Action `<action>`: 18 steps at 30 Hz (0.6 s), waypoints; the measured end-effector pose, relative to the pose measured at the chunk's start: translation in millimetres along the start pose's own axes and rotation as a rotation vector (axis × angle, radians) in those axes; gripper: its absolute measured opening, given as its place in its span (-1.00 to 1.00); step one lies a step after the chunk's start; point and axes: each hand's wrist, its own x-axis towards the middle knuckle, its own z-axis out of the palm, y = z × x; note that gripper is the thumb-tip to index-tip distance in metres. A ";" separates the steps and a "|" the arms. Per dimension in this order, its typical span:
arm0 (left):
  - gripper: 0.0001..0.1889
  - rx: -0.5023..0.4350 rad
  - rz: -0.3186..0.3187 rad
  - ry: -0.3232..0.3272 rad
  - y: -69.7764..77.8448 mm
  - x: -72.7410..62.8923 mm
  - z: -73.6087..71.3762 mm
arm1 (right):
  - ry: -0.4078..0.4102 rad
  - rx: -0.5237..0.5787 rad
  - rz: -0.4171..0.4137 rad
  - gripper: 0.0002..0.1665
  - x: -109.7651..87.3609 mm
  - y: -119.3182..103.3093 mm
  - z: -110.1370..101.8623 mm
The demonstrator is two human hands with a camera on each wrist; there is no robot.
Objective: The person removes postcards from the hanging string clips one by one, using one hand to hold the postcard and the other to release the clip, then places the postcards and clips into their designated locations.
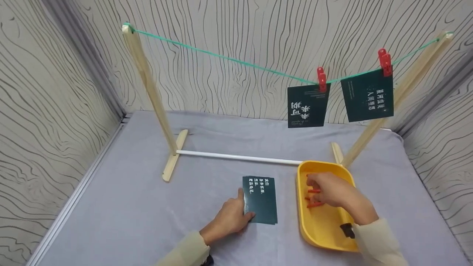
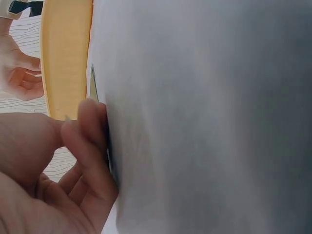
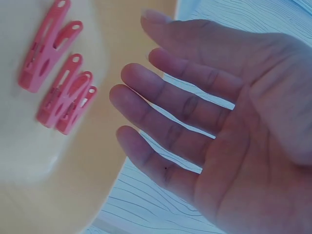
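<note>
A small stack of dark green cards [image 1: 263, 201] with white writing lies on the cloth. My left hand [image 1: 231, 214] is at its left edge, thumb on the top card and index finger along the edge; it seems to pinch the card, though the fingertips are partly hidden. In the left wrist view, the left hand [image 2: 73, 165] has curled fingers against a thin card edge. Inside the yellow tray [image 1: 301, 218], my right hand [image 1: 332, 190] reaches over red clothespins [image 1: 315, 204]. The right wrist view shows the right hand's [image 3: 195, 112] fingers spread, apart from three clothespins [image 3: 46, 48].
A green string [image 1: 221, 56] runs between two wooden posts [image 1: 151, 88]. Two dark cards [image 1: 308, 107] hang at its right part, each under a red clothespin [image 1: 321, 79]. A white rod [image 1: 236, 157] joins the stand's feet behind the tray. Patterned walls stand around.
</note>
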 end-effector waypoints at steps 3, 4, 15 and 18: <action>-0.07 0.000 -0.002 0.000 -0.2 0.6 -0.3 | 0.008 -0.002 -0.008 -0.60 -0.5 -0.7 -3.0; -0.07 -0.002 -0.001 -0.001 -0.4 0.7 -0.5 | 0.011 -0.002 -0.018 -0.61 -0.6 -0.5 -4.1; -0.29 0.024 0.027 0.032 0.5 2.0 -10.1 | 0.111 -0.023 -0.076 -0.57 -4.2 -1.6 -16.8; -0.29 0.027 0.011 0.042 1.3 3.3 -14.0 | 0.161 -0.026 -0.098 -0.60 -4.8 -2.9 -21.8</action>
